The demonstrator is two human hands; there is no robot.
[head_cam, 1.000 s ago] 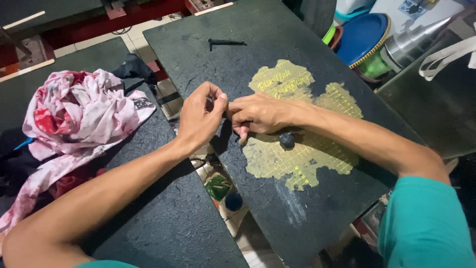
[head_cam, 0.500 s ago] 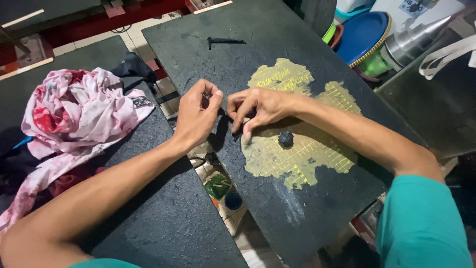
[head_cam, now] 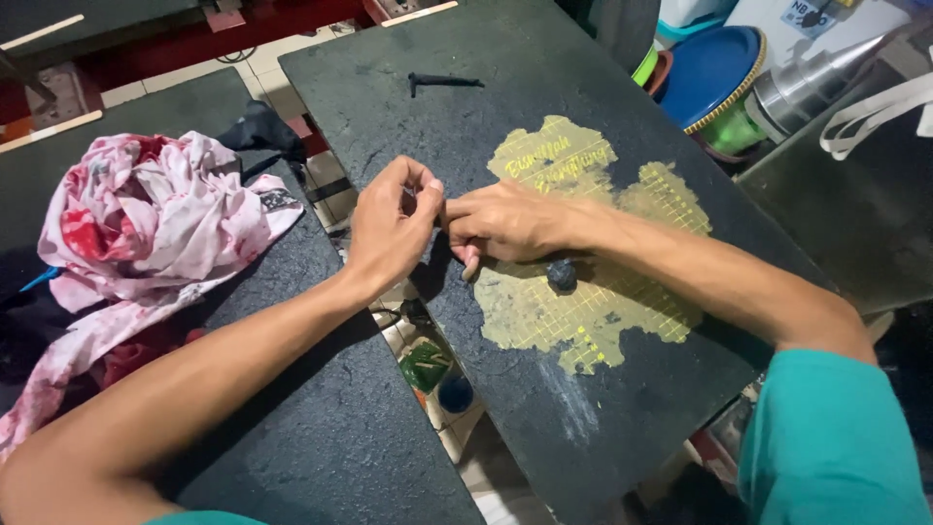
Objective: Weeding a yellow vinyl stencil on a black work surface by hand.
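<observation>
While fingertips meet, both hands [head_cam: 442, 222] pinch something tiny.

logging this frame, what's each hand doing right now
left hand: fingers pinched shut; what they hold cannot be told
right hand: fingers curled, tips meeting the left's; contents cannot be told

A small white label [head_cam: 809, 14] with dark print sits at the top right edge of the view, on a pale surface behind the stacked blue and green bowls; only part of it shows. On the black cloth beside the pink-and-white rag, at the near edge of the left tabletop, lies a small pale rectangular tag [head_cam: 277, 201] with dark marks. Between the two tabletops, low down, a green packet [head_cam: 425, 367] lies on the floor.
</observation>
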